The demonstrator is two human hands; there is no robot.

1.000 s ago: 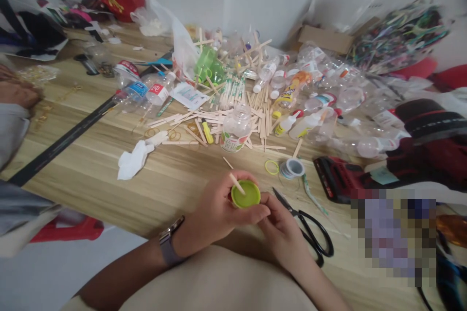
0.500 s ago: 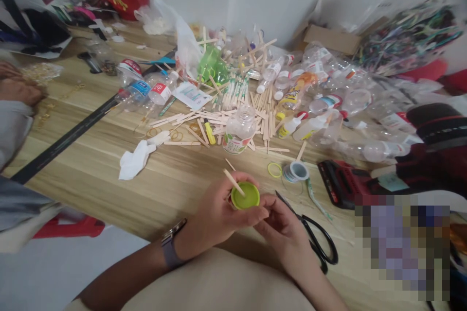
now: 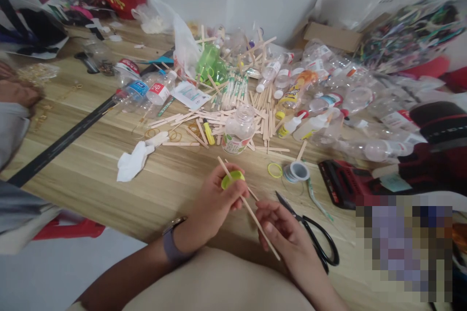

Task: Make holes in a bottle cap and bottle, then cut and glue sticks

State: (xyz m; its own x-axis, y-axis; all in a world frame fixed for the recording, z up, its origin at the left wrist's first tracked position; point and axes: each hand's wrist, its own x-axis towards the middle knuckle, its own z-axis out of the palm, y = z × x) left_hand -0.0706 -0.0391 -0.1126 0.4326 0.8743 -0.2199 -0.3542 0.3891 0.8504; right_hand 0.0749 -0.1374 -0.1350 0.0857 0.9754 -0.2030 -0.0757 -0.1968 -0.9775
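Since the earlier frame, the green cap (image 3: 237, 175) has been tipped, and a wooden stick (image 3: 255, 218) has been swung lengthwise toward the near edge of the desk (image 3: 171, 184). Both are pinched in the left hand (image 3: 207, 206); whether the right hand (image 3: 283, 233) grips the stick's lower end cannot be told. Cap and stick judged brought together; joining unconfirmed. A second stick (image 3: 252, 193) is partly hidden by cap and fingers. Near-right corner obscured by pixelation. Toward the back edge, clear bottles (image 3: 379, 149) overlap, hard to separate.
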